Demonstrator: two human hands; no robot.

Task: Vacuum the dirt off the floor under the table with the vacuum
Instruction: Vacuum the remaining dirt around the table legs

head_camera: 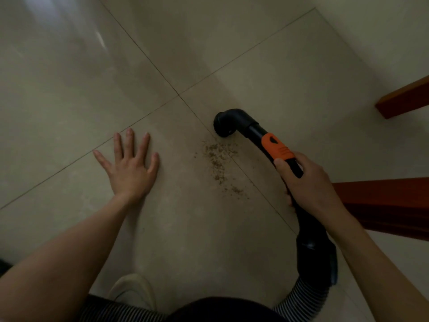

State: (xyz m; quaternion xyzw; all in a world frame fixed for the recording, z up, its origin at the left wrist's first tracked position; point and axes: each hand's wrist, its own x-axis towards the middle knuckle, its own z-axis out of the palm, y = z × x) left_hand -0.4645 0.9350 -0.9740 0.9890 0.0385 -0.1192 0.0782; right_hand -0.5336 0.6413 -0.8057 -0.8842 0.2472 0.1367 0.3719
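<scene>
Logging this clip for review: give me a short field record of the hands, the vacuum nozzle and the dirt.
left hand: flat on the floor tiles, fingers spread
right hand: grips the black vacuum wand just below its orange collar
nozzle: at the far end of the dirt patch
dirt: brown crumbs along a tile seam, not yet cleared
nearby: red-brown wooden table parts at right

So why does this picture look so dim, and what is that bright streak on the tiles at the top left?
Head view: dim overall, the floor in soft shadow; the streak is glare on glossy tile. The wide lens bends the tile seams, yet the dirt and vacuum nozzle stay fairly sharp.
</scene>
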